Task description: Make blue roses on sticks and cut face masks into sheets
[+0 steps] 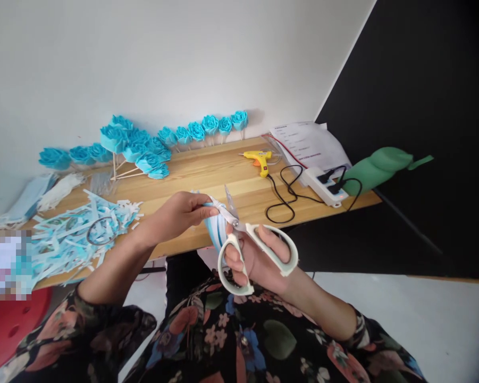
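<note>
Lies striped and gathered between the two hands, at the near edge of the bench (207,165): a blue-and-white bundle (212,229). Looks very light, soft and floppy, probably more apt to slip loose or crease than to break, with little stiffness of its own; best held at the tight upper end, close to the folds. Pinches that end between thumb and fingers of the left hand (175,215), with the forearm slanting in from the lower left and the knuckles uppermost. Grasps the scissors (236,226) in the right hand (263,266), with fingers through both pale loops, palm turned largely upward and forearm rising from the lower right. Shows one blade pointing up, just right of the left fingertips; cannot tell the other blade's exact place. Includes cut strips (72,234) left of the left hand, and a yellow glue gun (263,155) beyond the right.
</note>
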Action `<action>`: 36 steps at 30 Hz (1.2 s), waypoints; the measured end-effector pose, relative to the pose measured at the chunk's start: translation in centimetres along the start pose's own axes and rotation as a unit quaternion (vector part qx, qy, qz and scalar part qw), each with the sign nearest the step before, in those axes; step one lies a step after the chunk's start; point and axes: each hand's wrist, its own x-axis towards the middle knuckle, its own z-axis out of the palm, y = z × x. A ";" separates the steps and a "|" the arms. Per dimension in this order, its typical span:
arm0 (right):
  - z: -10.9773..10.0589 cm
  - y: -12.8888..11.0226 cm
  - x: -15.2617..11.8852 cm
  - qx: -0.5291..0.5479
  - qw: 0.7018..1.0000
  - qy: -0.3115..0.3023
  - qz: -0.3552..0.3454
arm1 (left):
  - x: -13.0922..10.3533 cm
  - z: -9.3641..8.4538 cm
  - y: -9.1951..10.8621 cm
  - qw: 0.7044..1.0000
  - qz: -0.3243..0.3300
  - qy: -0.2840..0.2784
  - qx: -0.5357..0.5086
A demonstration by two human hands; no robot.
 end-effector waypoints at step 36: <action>-2.8 -2.0 0.9 -0.080 0.996 0.032 -0.005 | 0.3 4.7 -0.3 0.986 0.062 0.141 0.064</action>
